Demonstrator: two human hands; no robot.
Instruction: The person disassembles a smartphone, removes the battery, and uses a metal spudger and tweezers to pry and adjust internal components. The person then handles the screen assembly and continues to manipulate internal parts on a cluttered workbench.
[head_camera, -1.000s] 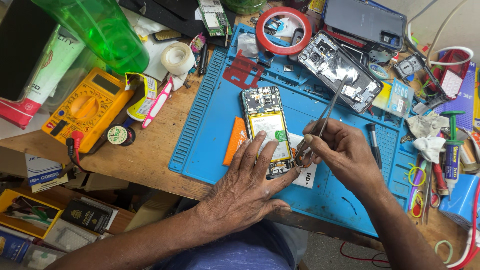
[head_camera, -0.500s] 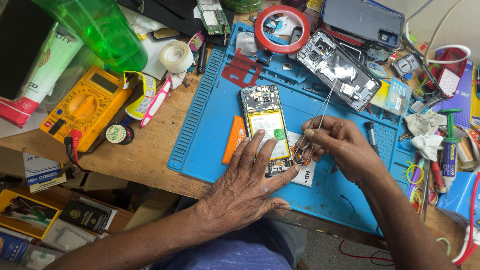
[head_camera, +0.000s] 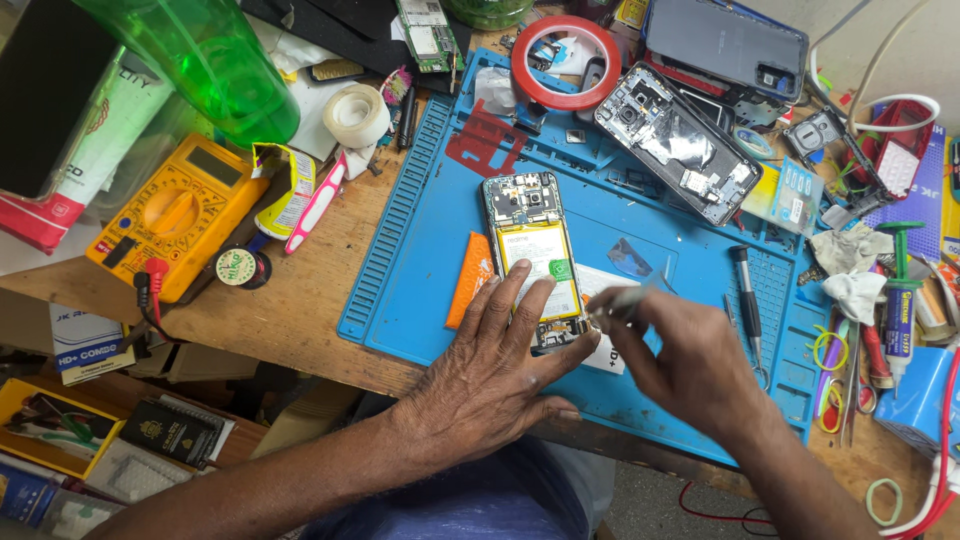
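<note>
At frame centre the opened phone (head_camera: 533, 258) is pinned flat by the spread left hand (head_camera: 490, 375); tweezers (head_camera: 625, 297) are pinched in the right hand (head_camera: 680, 365). Steady, shallow picking is advised.

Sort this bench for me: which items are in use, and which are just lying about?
In use:
left hand pressing the opened phone
right hand holding tweezers
blue repair mat

Lying about:
yellow multimeter
red tape ring
screwdriver
green bottle
</note>
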